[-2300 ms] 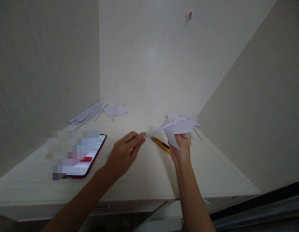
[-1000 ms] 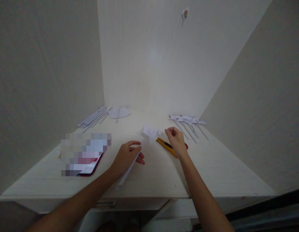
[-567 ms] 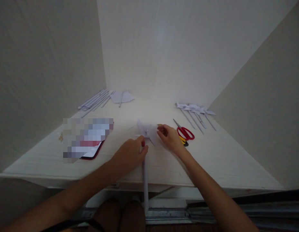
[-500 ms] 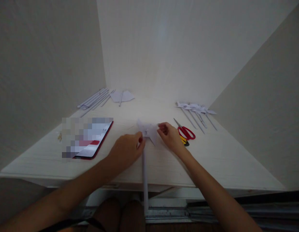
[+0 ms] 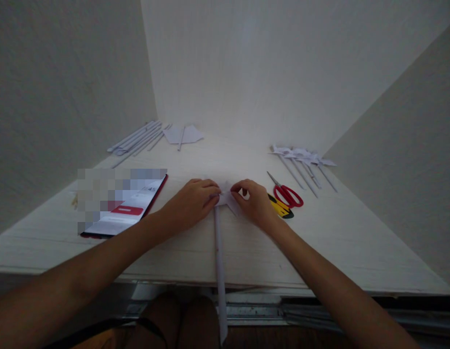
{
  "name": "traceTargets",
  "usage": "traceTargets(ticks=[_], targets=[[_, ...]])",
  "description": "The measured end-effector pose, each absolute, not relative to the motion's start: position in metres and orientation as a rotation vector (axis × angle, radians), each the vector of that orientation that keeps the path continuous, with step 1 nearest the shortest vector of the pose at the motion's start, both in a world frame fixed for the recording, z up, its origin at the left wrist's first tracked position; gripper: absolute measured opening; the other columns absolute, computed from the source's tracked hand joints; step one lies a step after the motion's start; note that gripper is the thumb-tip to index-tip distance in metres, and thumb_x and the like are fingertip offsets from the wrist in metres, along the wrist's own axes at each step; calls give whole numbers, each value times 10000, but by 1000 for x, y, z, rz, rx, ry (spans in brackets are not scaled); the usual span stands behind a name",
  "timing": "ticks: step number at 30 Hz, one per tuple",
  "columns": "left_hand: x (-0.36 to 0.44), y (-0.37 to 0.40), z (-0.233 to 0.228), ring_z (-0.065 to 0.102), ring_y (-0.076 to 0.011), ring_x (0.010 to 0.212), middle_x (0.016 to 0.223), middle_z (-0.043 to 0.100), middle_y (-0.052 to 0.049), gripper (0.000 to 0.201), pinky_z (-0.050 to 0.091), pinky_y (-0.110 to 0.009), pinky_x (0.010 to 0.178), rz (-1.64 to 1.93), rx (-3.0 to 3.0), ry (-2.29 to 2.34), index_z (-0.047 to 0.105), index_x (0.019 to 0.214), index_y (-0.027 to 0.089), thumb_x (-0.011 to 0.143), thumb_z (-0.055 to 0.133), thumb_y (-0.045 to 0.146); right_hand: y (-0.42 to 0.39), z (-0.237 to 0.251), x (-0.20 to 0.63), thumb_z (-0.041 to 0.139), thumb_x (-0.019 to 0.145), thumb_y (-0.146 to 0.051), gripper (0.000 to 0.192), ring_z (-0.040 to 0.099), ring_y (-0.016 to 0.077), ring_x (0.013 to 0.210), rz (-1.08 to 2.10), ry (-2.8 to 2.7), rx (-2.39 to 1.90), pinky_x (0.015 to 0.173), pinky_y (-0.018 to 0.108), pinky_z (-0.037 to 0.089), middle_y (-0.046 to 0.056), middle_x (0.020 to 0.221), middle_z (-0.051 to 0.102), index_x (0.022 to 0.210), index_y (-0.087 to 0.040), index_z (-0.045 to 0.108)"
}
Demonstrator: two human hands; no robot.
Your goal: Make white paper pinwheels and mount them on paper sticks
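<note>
A white paper pinwheel (image 5: 225, 198) is between my two hands, its rolled-paper stick (image 5: 219, 252) running toward me past the table's front edge. My left hand (image 5: 195, 201) pinches the left side of the pinwheel near the top of the stick, fingers closed. On the opposite side, my right hand (image 5: 252, 198) pinches the pinwheel's right part between thumb and fingers. The fingers cover part of the pinwheel's centre. Close to the right wrist lie red-handled scissors (image 5: 288, 195) and a yellow and black cutter (image 5: 281, 207).
A phone (image 5: 133, 203), partly blurred out, lies left of my left hand. Several rolled-paper sticks (image 5: 137, 140) and folded paper pieces (image 5: 183, 135) lie at the back left. Several pinwheels (image 5: 301, 157) on sticks lie at the back right. Pale walls (image 5: 239, 72) enclose the table.
My right hand has moved in closer to the pinwheel's centre and grips it there. My left fingers have shifted over its left side. The view has shifted slightly.
</note>
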State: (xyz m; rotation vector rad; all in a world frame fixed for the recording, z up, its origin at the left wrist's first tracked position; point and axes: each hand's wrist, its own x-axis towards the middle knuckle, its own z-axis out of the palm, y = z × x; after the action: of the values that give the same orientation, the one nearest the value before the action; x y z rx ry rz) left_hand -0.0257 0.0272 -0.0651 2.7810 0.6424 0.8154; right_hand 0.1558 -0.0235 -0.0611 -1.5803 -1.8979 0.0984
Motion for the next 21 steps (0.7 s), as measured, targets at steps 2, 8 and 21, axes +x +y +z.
traceTargets(ticks=[2, 8, 21], targets=[[-26, 30, -66, 594, -180, 884, 975, 643, -86, 221, 455, -341, 842, 795, 2779, 627, 637, 934, 117, 847, 441, 169, -23, -63, 155, 566, 739, -118, 85, 525, 146, 720, 69, -1954, -1562, 673, 281, 427, 54, 785, 608, 774, -161, 630], [-26, 34, -70, 604, -172, 888, 942, 653, -72, 219, 466, -322, 849, 849, 2804, 598, 645, 903, 139, 842, 435, 155, -22, -61, 155, 565, 750, -111, 98, 523, 117, 681, 167, -2042, -1527, 677, 267, 440, 51, 814, 589, 787, -157, 643], [-27, 31, -69, 610, -173, 877, 948, 652, -78, 224, 488, -327, 828, 827, 2796, 619, 640, 911, 125, 836, 431, 152, -17, -62, 161, 551, 754, -103, 98, 514, 85, 626, 211, -2042, -1469, 634, 229, 442, 39, 793, 569, 789, -136, 636]])
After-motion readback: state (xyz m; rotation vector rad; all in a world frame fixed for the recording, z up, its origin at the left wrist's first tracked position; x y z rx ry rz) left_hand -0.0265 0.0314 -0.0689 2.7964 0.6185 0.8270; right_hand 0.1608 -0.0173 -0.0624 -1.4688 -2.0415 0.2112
